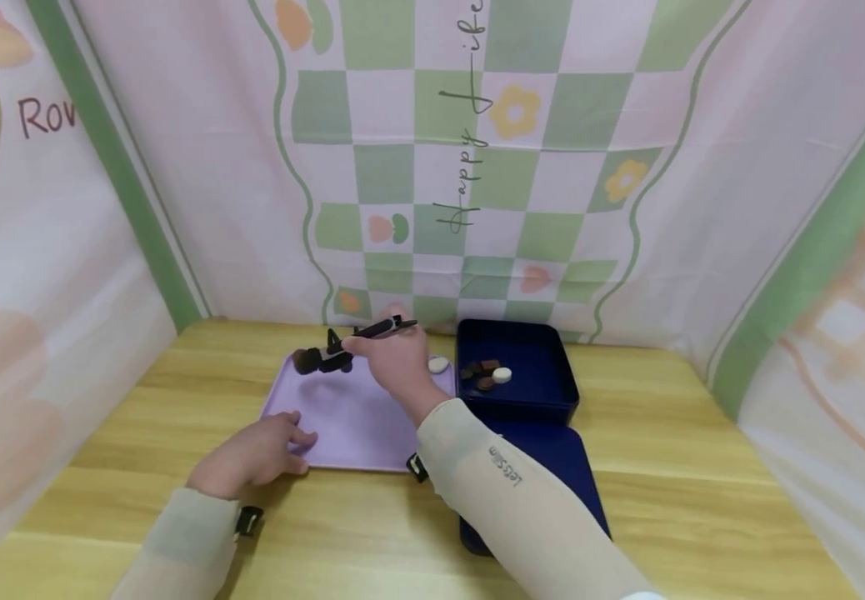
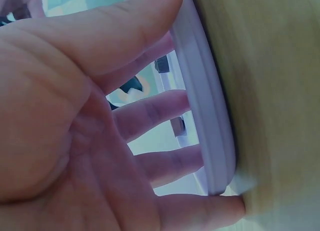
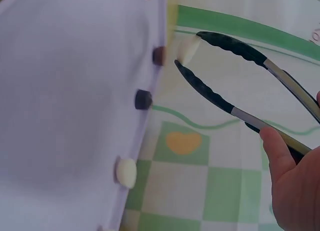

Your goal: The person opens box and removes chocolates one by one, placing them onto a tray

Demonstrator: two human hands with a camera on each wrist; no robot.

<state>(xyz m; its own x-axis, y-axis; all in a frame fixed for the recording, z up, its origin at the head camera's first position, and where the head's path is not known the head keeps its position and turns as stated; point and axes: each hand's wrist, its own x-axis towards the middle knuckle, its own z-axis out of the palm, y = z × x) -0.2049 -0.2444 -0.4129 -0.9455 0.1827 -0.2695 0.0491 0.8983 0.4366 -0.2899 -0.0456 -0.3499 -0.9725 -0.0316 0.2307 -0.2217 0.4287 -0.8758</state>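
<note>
My right hand [image 1: 397, 354] holds a pair of tongs [image 1: 372, 332] with black scalloped tips above the back left of a lilac tray [image 1: 361, 429]. In the right wrist view a blurred white piece [image 3: 188, 49] spans the gap between the tongs' tips. Along the tray's far edge sit a brown piece [image 3: 159, 56], a black piece [image 3: 143, 99] and a white oval piece [image 3: 126, 172]. My left hand [image 1: 260, 450] rests on the tray's front left corner, its fingers spread. Its thumb touches the rim, and the little finger reaches past the corner to the table.
An open navy box [image 1: 518, 408] stands to the right of the tray, holding several small brown and dark pieces and a white piece [image 1: 502, 375]. In front of it lies a navy lid [image 1: 552, 467], partly under my right forearm. A patterned curtain [image 1: 447, 179] hangs behind the wooden table [image 1: 665, 467].
</note>
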